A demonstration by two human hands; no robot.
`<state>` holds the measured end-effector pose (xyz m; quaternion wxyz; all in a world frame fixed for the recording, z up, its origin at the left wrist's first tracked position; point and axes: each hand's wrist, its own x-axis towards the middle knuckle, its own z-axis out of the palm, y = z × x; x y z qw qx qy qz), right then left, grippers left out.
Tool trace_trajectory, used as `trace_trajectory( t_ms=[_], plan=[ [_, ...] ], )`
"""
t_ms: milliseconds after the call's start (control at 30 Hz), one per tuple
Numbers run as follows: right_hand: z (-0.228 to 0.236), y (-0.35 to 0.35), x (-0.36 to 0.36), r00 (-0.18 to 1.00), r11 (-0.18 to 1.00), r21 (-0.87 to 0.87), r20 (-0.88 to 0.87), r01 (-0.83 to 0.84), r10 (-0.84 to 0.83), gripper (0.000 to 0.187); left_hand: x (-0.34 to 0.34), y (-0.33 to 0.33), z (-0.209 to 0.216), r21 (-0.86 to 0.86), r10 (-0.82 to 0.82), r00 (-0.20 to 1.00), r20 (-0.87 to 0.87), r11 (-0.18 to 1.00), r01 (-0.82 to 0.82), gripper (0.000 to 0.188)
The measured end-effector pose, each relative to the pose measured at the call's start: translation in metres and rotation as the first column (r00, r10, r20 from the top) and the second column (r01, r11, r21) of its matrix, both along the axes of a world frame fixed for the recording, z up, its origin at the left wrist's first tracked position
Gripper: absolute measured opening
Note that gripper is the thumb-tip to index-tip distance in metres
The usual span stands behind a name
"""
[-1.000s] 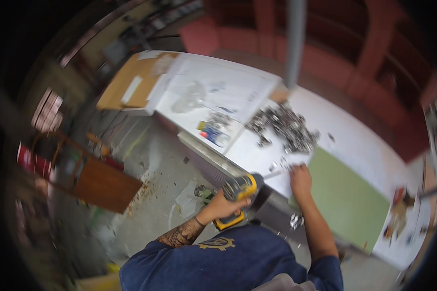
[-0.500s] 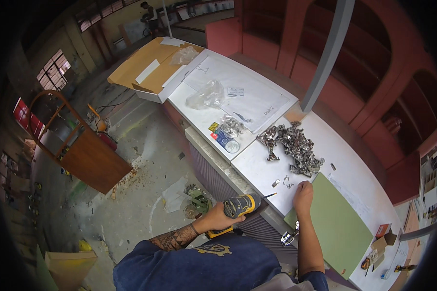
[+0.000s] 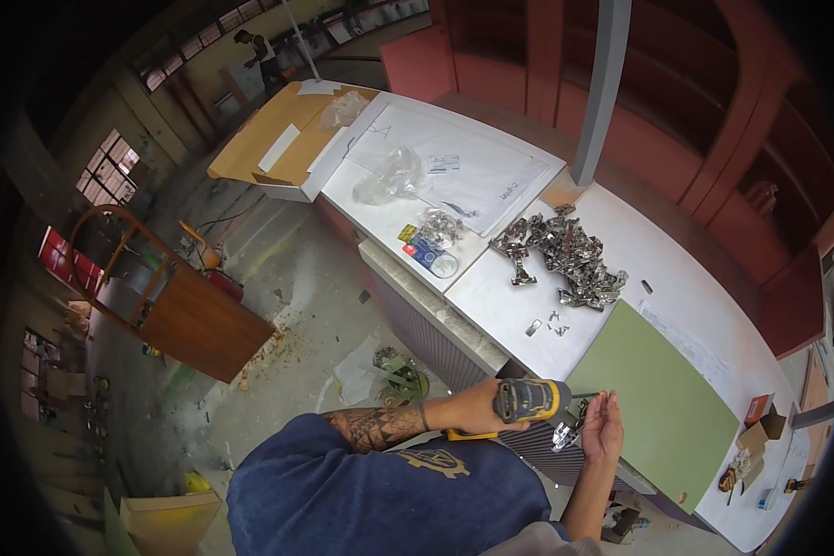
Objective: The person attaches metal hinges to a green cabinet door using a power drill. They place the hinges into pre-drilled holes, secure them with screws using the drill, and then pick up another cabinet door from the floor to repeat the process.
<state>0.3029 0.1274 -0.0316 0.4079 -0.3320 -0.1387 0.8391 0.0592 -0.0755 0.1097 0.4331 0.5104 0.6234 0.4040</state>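
Left fingers (image 3: 504, 427) wrapped round drill (image 3: 534, 400); right fingers (image 3: 612, 413) beside bit (image 3: 586, 396), grip unclear; white sheet (image 3: 496, 170) bears handwriting (image 3: 510, 193).

Glossy metal hinge (image 3: 563, 435), matt panel (image 3: 663, 408)

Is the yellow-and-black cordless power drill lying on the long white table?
No, the person's left hand grips the yellow-and-black cordless power drill, its bit pointing toward the right hand.

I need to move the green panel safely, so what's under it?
The green panel lies over the white tabletop, which shows beyond its far edge. Whatever lies directly beneath is covered; the right hand also hides part of its near edge.
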Motion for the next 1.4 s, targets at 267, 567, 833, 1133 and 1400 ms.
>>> trace_trajectory(
  t_ms=[267, 567, 833, 1133, 1400],
  plan=[
    [-0.003, -0.030, 0.018, 0.887, 0.978, -0.174, -0.424, 0.118, -0.183, 0.007, 0.018, 0.029, -0.004, -0.069, -0.222, 0.958, -0.183, 0.975, 0.212, 0.041],
    [0.002, -0.053, 0.033, 0.899, 0.913, -0.321, -0.270, 0.253, -0.345, 0.013, 0.023, 0.039, -0.012, -0.198, -0.292, 0.940, -0.175, 0.946, 0.256, 0.026],
    [-0.006, -0.062, 0.005, 0.894, 0.856, -0.444, -0.221, 0.265, -0.391, 0.016, 0.029, 0.073, 0.036, -0.384, -0.404, 0.838, -0.367, 0.886, 0.259, 0.028],
    [0.003, -0.062, -0.007, 0.938, 0.889, -0.409, -0.177, 0.205, -0.298, 0.018, 0.036, 0.114, 0.076, -0.547, -0.482, 0.778, -0.403, 0.808, 0.217, 0.035],
    [0.006, -0.065, -0.002, 0.957, 0.924, -0.354, -0.184, 0.147, -0.223, 0.025, 0.048, 0.130, 0.097, -0.520, -0.534, 0.740, -0.409, 0.803, 0.293, 0.021]
  ],
)
